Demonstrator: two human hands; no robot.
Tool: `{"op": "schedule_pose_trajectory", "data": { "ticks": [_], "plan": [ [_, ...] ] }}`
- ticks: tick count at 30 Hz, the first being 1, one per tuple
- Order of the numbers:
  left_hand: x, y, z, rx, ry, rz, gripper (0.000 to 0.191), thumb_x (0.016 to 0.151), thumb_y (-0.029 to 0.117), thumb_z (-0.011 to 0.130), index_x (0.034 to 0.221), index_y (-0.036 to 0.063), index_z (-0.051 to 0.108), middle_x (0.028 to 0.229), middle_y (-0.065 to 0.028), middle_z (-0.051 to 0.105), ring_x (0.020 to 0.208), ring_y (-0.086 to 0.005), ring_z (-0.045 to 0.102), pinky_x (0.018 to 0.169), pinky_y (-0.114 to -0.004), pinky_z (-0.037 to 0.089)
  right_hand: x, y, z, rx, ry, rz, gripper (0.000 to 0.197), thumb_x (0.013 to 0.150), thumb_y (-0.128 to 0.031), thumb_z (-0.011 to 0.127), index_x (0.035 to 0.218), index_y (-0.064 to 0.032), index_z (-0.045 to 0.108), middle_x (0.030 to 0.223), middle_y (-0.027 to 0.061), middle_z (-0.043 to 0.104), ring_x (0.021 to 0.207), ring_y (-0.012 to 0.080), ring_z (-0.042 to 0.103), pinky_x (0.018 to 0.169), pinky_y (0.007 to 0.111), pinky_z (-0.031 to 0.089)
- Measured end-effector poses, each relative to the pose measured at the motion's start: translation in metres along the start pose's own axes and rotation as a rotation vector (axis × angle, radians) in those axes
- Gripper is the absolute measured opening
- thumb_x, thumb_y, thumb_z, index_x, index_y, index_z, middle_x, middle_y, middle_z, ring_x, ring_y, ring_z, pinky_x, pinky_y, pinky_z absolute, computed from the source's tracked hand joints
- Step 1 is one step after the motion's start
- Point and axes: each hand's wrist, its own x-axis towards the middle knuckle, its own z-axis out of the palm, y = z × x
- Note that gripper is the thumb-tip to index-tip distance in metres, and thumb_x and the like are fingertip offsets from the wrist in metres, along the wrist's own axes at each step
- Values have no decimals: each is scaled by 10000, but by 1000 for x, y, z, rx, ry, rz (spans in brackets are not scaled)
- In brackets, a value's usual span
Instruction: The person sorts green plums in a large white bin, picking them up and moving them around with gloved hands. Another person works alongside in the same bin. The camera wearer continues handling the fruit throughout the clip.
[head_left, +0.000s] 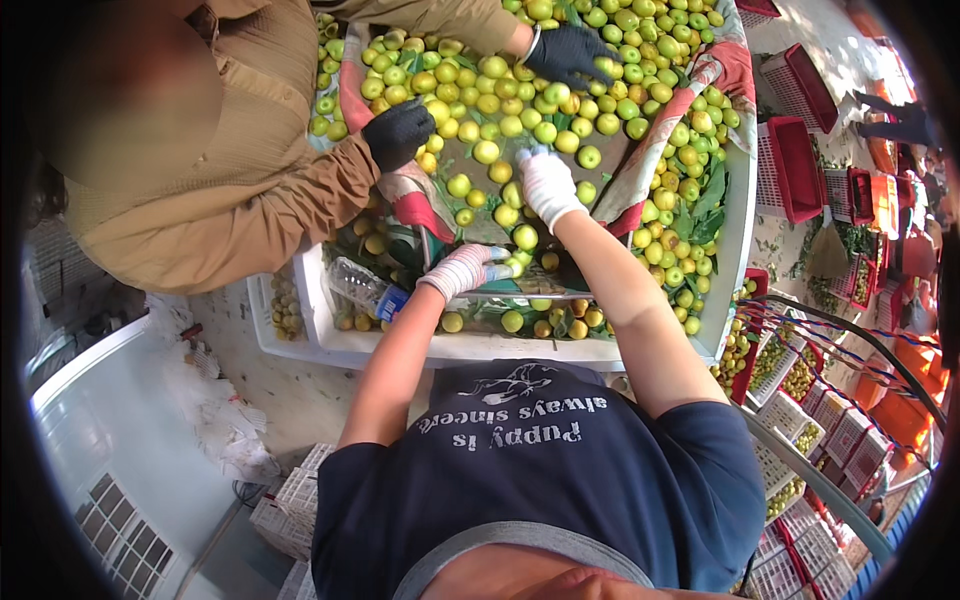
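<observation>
My left hand (466, 270), in a striped knit glove with grey-blue fingertips, reaches over the near end of a sorting surface. Its slightly parted fingertips touch or nearly touch a yellow-green fruit (525, 238). Further forward, my right hand (549, 184) wears a white knit glove and lies low among loose fruits. Its fingertips are blurred, so I cannot tell whether they hold one. Many small, round, yellow-green fruits (487, 152) cover the surface, some with brown patches. Red-and-white cloth (660, 146) edges it on both sides. More fruits fill the white tub (525, 346) around and beneath.
A co-worker's two black-gloved hands (566, 56) work among the fruits from the left. A clear plastic bottle (358, 283) lies in the tub's near left corner. Red and white crates (787, 169) stand at right, with wires (840, 330) crossing there. White crates (296, 487) sit lower left.
</observation>
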Motion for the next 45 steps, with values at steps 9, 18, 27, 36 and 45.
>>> {"op": "schedule_pose_trajectory", "data": {
  "ticks": [9, 18, 27, 36, 45],
  "plan": [
    [5, 31, 10, -620, 144, 67, 308, 917, 357, 616, 1097, 108, 606, 755, 38, 565, 494, -57, 405, 401, -216, 326, -92, -17, -8, 526, -155, -98, 366, 796, -339, 708, 1050, -89, 628, 906, 164, 606, 845, 380, 610, 718, 445, 489],
    [8, 29, -4, -900, 421, 11, 308, 905, 446, 611, 1031, 166, 615, 800, 23, 603, 612, -102, 561, 449, -227, 415, -12, -32, -66, 337, -236, -194, 880, 579, -448, 841, 1309, -97, 496, 1241, 181, 537, 1157, 358, 523, 956, 435, 447],
    [0, 23, -20, -1026, 542, -161, 370, 857, 500, 649, 884, 143, 554, 707, -35, 581, 503, -160, 550, 375, -231, 367, 124, -33, -16, 162, 156, -70, 184, 845, -107, 548, 990, -81, 659, 948, 193, 644, 967, 356, 622, 834, 437, 500],
    [-8, 18, -6, -1021, 515, -123, 237, 912, 403, 612, 972, 178, 568, 835, 17, 550, 629, -136, 541, 445, -252, 386, 93, 4, -33, -120, -285, -350, 277, 838, -148, 597, 1112, -132, 639, 1152, 145, 578, 1044, 338, 591, 883, 408, 500],
    [3, 2, -2, -1045, 570, -82, 408, 885, 537, 587, 1086, 182, 572, 855, -11, 583, 526, -168, 561, 368, -248, 397, 19, 74, -60, 416, 295, 435, 139, 849, -187, 593, 912, -67, 620, 786, 187, 643, 773, 368, 634, 699, 412, 503]
  ]
}}
